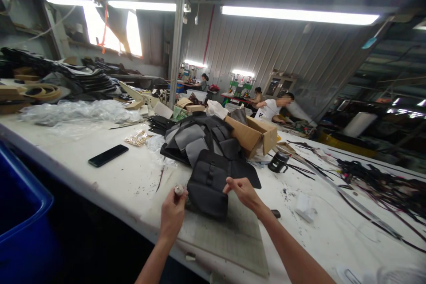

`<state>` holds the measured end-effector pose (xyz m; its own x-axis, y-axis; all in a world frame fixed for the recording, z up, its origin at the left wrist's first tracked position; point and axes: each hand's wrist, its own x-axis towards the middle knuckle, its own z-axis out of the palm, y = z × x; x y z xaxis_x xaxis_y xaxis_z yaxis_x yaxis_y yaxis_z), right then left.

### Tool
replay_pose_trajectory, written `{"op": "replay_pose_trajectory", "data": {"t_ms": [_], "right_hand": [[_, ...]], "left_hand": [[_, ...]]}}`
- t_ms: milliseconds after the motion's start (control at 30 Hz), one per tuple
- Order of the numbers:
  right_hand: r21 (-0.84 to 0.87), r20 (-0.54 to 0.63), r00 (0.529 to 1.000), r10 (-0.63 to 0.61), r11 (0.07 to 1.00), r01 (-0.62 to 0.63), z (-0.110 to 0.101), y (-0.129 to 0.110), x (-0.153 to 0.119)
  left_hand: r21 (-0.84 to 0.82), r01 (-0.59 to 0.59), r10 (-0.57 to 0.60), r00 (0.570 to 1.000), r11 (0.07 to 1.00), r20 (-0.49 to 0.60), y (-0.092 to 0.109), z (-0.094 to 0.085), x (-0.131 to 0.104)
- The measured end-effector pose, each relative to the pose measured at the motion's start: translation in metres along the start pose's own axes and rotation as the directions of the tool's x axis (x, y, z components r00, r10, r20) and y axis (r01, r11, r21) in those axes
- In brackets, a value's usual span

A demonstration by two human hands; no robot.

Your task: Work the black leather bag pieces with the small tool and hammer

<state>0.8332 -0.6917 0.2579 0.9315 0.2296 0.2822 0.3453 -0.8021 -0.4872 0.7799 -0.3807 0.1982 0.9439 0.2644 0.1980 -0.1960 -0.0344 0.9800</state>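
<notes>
My left hand [173, 211] is closed around a small tool with a pale round end [179, 190]; the rest of it is hidden in my fingers. Just right of that hand lies a black leather-like bag piece [210, 182] with a narrow strap down its middle. My right hand [244, 191] is at its right edge, thumb and forefinger pinched together; what they hold, if anything, I cannot make out. Under the bag piece is a greyish flat board [233, 242]. Behind it rises a heap of black and grey cut pieces [195, 135].
A phone [108, 155], a bag of small metal parts [138, 138] and clear plastic wrap [80, 113] lie leftward. A cardboard box [251, 133] and a black mug [278, 162] stand right of the heap. A blue bin [25, 213] is at lower left. People work farther back.
</notes>
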Motion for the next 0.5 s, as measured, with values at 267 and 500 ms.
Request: {"op": "replay_pose_trajectory", "data": {"t_ms": [267, 500], "right_hand": [[-0.093, -0.084, 0.974, 0.212, 0.971, -0.220, 0.034, 0.013, 0.056], [-0.089, -0.079, 0.969, 0.236, 0.966, -0.242, 0.026, -0.002, 0.064]], "left_hand": [[0.072, -0.035, 0.041, 0.996, 0.997, -0.084, 0.000, -0.001, -0.004], [0.080, -0.057, 0.065, 0.993, 0.995, -0.097, 0.000, -0.002, -0.006]]}}
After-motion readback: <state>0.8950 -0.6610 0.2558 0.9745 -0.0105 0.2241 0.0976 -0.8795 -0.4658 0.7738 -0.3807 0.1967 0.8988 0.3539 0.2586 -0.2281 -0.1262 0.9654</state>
